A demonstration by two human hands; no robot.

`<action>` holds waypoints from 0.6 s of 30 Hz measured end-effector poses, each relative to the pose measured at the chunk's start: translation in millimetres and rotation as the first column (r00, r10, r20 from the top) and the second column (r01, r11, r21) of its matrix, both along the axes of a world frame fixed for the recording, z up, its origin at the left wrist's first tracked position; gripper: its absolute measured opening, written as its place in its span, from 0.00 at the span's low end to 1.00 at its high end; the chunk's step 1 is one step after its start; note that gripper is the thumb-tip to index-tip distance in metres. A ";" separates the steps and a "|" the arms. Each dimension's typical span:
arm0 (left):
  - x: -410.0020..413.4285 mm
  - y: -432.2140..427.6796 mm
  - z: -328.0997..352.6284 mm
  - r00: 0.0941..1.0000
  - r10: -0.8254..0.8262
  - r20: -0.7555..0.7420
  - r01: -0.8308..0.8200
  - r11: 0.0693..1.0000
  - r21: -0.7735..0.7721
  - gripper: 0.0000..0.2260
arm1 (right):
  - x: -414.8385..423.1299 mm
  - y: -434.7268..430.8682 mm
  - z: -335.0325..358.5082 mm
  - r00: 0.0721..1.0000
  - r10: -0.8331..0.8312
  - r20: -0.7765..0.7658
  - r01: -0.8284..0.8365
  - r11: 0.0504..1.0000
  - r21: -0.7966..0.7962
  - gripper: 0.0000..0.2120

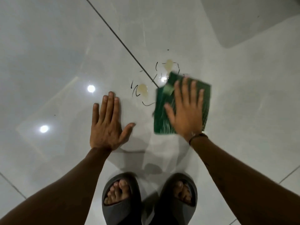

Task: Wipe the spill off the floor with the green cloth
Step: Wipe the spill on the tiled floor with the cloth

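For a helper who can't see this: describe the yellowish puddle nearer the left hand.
Follow the dark grout line down the pale floor to the green cloth. Just left of that end, between the cloth and the left hand, sits the puddle. Its twin lies right of the line, farther away.

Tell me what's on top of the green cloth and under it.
The right hand lies flat on the green cloth. Under it is the floor; whether any spill lies beneath is hidden. Two yellowish puddles lie uncovered beside it.
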State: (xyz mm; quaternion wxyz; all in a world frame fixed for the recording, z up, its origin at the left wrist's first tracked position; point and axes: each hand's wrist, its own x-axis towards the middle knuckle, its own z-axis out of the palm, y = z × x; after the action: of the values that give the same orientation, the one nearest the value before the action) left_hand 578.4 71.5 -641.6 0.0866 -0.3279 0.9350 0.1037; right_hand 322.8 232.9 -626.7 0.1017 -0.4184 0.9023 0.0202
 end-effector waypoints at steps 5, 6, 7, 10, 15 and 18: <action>3.3 1.3 -5.2 1.000 0.000 -0.008 0.000 1.000 -0.028 0.47 | 5.5 92.2 5.4 0.999 0.000 0.038 -0.002 0.999 0.049 0.41; 3.6 1.8 -6.6 1.000 -0.003 -0.020 0.003 0.999 -0.043 0.47 | -8.5 89.8 7.4 0.993 -0.112 0.021 0.112 0.993 0.039 0.41; 3.6 2.1 -8.3 1.000 -0.005 -0.029 0.004 0.998 -0.057 0.47 | -24.3 76.8 7.7 0.973 -0.230 -0.004 0.230 0.973 0.012 0.41; 5.0 1.4 -9.9 1.000 -0.007 -0.030 0.006 0.999 -0.043 0.47 | -62.8 5.5 5.6 0.889 -0.457 -0.030 0.453 0.887 -0.087 0.43; 2.4 0.2 -7.5 1.000 -0.009 -0.007 0.009 1.000 -0.023 0.47 | -31.4 -7.2 -3.9 1.000 -0.025 -0.009 0.025 1.000 0.004 0.42; 2.5 1.3 -6.7 1.000 -0.002 0.005 0.002 1.000 -0.028 0.47 | -9.7 55.6 -3.4 0.997 0.070 0.015 -0.071 0.997 0.034 0.43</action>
State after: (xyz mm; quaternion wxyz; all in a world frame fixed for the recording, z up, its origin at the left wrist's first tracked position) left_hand 580.8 72.8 -648.3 0.0845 -0.3285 0.9364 0.0896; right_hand 313.1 288.6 -630.2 0.1141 -0.4484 0.8858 0.0366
